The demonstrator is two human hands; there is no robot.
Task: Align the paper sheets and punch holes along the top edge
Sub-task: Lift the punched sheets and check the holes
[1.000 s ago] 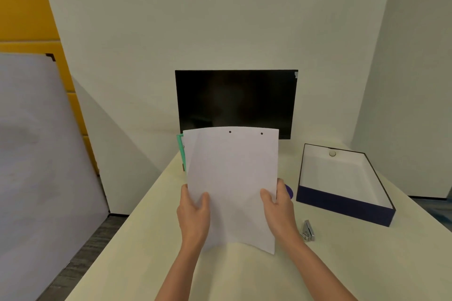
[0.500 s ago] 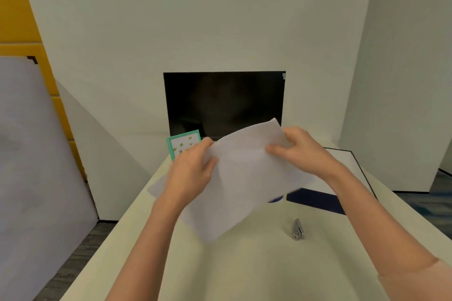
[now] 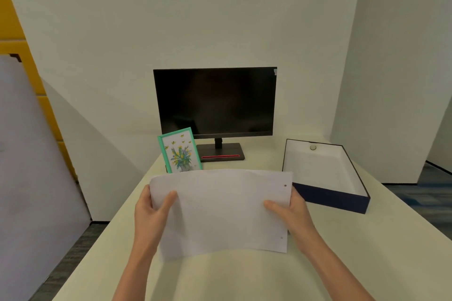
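Nearest the viewer, at 6 o'clock, two bare forearms reach out over a pale cream desk [image 3: 220, 278]. The left hand [image 3: 151, 215] and right hand [image 3: 293, 215] each pinch a side of the paper sheets [image 3: 220, 210], thumbs on the front and fingers behind. The sheets are held up off the desk at the centre of the view, long side across and slightly bowed. Two punched holes show along the short edge at 3 o'clock.

The punching looks done, so the step in hand seems to be squaring or checking the stack. The next move likely calls for tapping an edge on the desk or laying the sheets flat. No punch is in view.

Beyond the sheets, at 11 o'clock, stands a teal-framed flower picture [image 3: 179, 150]. At 12 o'clock is a dark monitor [image 3: 215, 101] on its stand. At 2 o'clock an open navy box [image 3: 332, 199] with a white lining sits on the desk. Plain white partition walls [image 3: 220, 7] close the back and right. A large pale board [image 3: 24, 154] leans at 9 o'clock, in front of yellow panels [image 3: 9, 19].
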